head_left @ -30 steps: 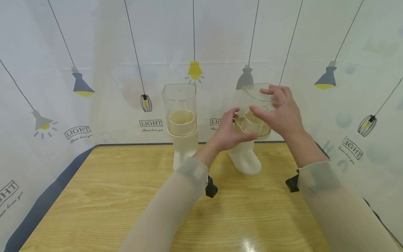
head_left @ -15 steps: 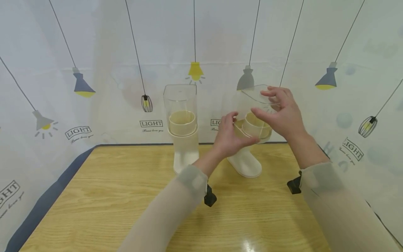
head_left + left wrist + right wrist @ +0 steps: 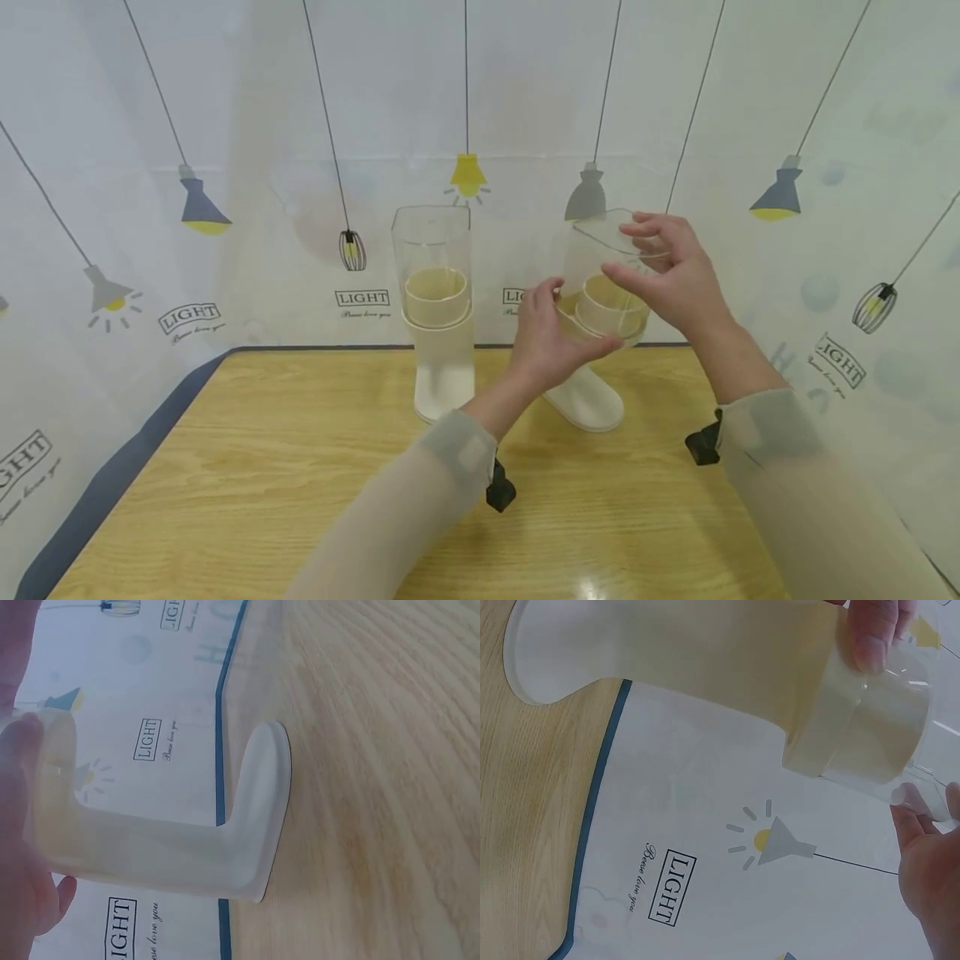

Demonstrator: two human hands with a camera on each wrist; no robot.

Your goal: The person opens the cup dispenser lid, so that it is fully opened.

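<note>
Near the far edge of the table (image 3: pixel 300 475), the left hand (image 3: pixel 546 340) gripped the clear-topped stand (image 3: pixel 602 317) with curled fingers; the right hand (image 3: pixel 675 275) curved its fingers round the rim.

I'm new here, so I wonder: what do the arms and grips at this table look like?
They are a person's: the left grip and right grip are bare, ungloved hands. Pale beige sleeves end in greyer cuffs, and a small black block shows at each wrist.

Cream stand (image 3: pixel 150 851), clear container (image 3: pixel 588 260) on top, upright
</note>
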